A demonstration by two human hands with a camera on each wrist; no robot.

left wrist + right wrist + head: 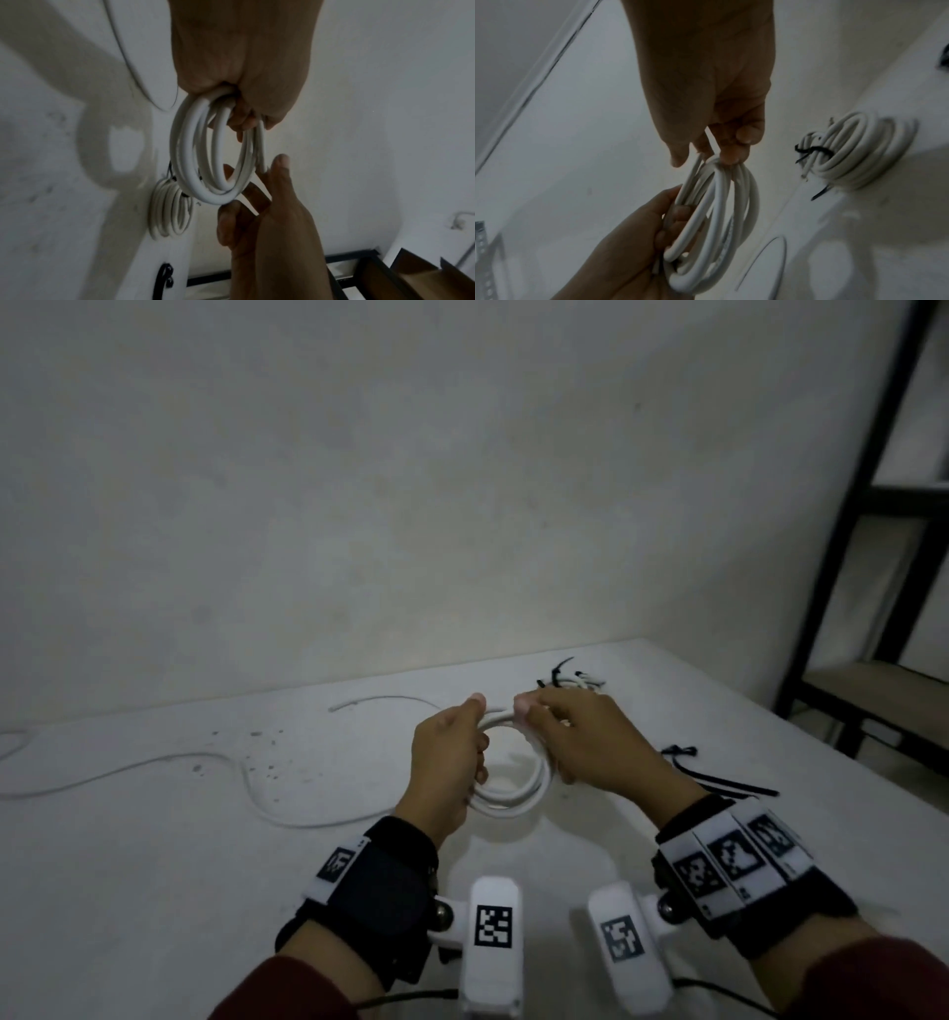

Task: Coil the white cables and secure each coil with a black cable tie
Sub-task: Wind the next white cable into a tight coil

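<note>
A white cable coil (518, 796) of several loops hangs just above the table between both hands. My left hand (457, 752) grips its left side, fingers curled through the loops (195, 162). At the top right of the coil, my right hand (565, 737) pinches the strands (718, 213) between thumb and fingers (729, 156). A finished coil (577, 683) bound with a black cable tie (813, 152) lies behind the hands. Loose black cable ties (719, 778) lie to the right of my right hand.
A loose white cable (205, 762) snakes over the white table (154, 891) on the left, and another end (380, 700) lies farther back. A wall stands close behind the table. A dark metal shelf frame (873, 557) rises at the right.
</note>
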